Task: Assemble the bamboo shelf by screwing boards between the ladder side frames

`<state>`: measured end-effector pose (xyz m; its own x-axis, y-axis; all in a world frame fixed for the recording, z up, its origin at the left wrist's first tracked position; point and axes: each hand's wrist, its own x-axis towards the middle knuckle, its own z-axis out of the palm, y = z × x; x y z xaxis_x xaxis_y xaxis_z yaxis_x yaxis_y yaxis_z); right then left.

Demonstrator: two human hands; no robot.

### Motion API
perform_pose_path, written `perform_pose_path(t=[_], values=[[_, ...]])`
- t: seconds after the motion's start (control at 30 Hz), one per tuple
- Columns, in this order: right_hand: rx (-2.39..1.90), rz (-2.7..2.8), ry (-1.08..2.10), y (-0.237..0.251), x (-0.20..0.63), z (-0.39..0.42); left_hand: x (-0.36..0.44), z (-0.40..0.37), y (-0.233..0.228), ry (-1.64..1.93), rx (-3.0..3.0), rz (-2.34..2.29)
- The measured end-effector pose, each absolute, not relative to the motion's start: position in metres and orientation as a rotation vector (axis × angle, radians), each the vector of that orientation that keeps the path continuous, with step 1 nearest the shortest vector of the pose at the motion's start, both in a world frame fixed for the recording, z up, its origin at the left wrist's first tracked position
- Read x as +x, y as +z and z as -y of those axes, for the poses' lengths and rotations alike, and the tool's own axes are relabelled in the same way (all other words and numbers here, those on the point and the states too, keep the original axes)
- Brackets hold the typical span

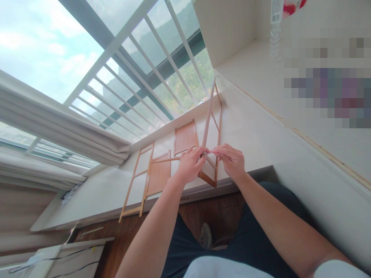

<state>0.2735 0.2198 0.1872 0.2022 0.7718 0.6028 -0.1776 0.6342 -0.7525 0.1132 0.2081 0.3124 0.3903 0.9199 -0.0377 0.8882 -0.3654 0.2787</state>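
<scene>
A thin metal tool (pixel 209 153) is pinched between both hands' grips, left hand (pixel 189 164) and right hand (pixel 232 160), beside the upright wooden frame (pixel 211 127); fastening seems underway, and careful alignment is called for next.

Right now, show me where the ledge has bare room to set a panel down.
The white ledge is bare right of the upright wooden frame, out to the wall step, and left of the flat ladder frame. Around the left hand, right hand and flat panels it is crowded.

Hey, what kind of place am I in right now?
Probably a room at home, by a window: a wide white sill runs under a barred window with folded blinds. Both hands work on thin wooden frame pieces.
</scene>
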Motion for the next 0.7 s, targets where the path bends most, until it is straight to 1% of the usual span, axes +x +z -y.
perform_pose_path(t=[0.27,0.7], values=[[-0.542,1.24,0.631,0.1838,0.2751,-0.2232,0.114,-0.2083,0.3153,0.172,2.389,-1.6],[-0.578,1.301,0.664,0.1924,0.2782,-0.2236,0.112,-0.2086,0.3149,0.173,2.388,-1.595]])
